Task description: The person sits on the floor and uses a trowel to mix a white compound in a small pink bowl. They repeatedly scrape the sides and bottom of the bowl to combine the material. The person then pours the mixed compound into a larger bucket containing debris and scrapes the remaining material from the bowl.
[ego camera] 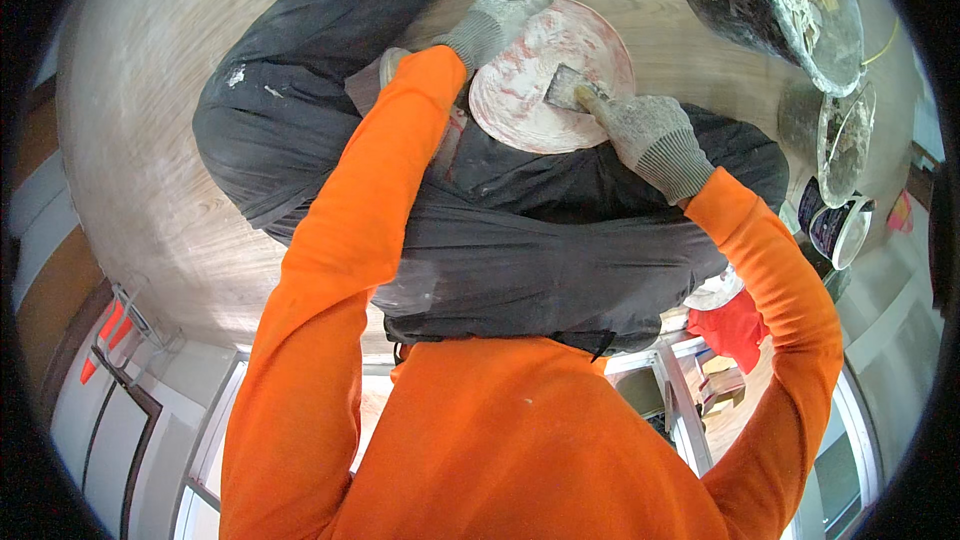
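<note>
A round, shallow red dish or lid (517, 101), smeared with white plaster or filler, rests over my crossed legs in dark trousers (540, 247). My left hand (499, 22), in a grey knit work glove, grips its upper-left rim; the fingertips are partly hidden by the glove's own bend. In my gloved right hand (651, 127) is a putty knife (568, 86) with a wide, plaster-coated blade. The blade lies flat over the dish, right of its middle, and seems to touch the coated surface. Most of the knife's handle is covered by my fingers.
At upper right stands a black bucket (724, 4) holding pale scraps. Beside it are a second dirty bucket (799, 120) with a wire handle and a dark-labelled tub (817, 214). Red cloth (731, 330) lies behind my right elbow. Wood-look flooring (150, 112) surrounds me.
</note>
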### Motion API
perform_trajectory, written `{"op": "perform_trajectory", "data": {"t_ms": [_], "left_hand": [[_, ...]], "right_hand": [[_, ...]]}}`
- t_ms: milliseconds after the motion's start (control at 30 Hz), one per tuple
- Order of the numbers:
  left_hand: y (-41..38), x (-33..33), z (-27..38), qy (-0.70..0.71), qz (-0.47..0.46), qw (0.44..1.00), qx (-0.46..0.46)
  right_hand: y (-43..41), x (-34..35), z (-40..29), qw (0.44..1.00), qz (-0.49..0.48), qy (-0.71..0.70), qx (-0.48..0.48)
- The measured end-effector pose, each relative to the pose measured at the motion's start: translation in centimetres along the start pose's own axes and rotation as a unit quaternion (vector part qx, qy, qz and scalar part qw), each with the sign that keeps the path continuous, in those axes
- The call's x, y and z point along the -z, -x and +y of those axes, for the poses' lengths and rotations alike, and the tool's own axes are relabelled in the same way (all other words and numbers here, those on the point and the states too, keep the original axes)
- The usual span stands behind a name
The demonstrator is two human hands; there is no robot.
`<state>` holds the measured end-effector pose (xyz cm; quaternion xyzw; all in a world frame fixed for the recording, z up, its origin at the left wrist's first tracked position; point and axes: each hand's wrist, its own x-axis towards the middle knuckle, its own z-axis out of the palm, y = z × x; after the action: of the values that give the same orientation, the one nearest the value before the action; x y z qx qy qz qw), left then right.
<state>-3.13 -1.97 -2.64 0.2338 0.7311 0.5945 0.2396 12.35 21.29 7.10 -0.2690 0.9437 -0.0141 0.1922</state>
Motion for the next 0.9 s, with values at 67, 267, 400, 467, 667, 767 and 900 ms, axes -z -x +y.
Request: {"op": "perform_trajectory", "data": {"t_ms": [67, 267, 400, 467, 667, 767, 900], "left_hand": [[-0.2, -0.2, 0.0, 0.035, -0.002, 0.999, 0.023], [-0.3, -0.5, -0.4, 0.049, -0.003, 0.998, 0.026], [-0.9, -0.2, 0.4, 0.034, -0.013, 0.999, 0.036], [-0.1, 0.0, 0.4, 0.022, -0.014, 0.998, 0.050], [-0.1, 0.4, -0.1, 0.017, -0.023, 0.999, 0.037], [0.3, -0.1, 0.2, 0.059, -0.010, 0.998, 0.031], [0.0, -0.3, 0.5, 0.057, -0.017, 0.998, 0.029]], "right_hand": [[0.2, -0.6, 0.0, 0.999, 0.037, -0.004, 0.009], [-1.3, 0.1, -2.7, 0.996, 0.056, -0.040, -0.052], [-2.1, 0.7, -4.0, 0.994, 0.002, -0.030, -0.102], [-2.2, 0.8, -4.1, 0.991, -0.059, -0.046, -0.113], [0.0, 0.6, -2.3, 0.993, -0.084, -0.038, -0.070], [0.0, 1.2, -2.8, 0.993, -0.098, -0.006, -0.069], [-1.7, 1.6, -3.5, 0.996, -0.051, -0.023, -0.072]]}}
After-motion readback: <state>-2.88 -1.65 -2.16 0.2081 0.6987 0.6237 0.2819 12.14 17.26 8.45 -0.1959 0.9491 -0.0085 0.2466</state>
